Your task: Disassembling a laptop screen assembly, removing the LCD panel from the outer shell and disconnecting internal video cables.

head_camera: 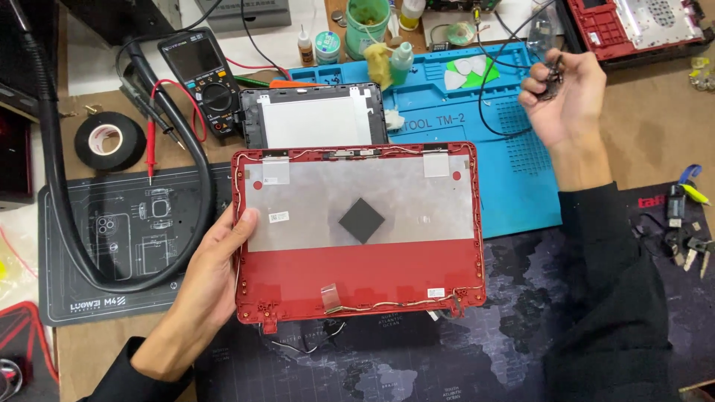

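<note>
My left hand grips the left edge of a red laptop lid shell, held open-side up over the desk. Its inside shows a silver foil sheet with a black diamond pad and thin wires along the rim. My right hand is raised over the blue work mat, fingers closed on a small dark part with a black cable hanging from it. A display panel lies face down just behind the red shell.
A multimeter with red probe leads and a roll of black tape sit at the left, near a thick black hose. Bottles and a green cup stand at the back. Another red laptop shell lies top right; keys at right.
</note>
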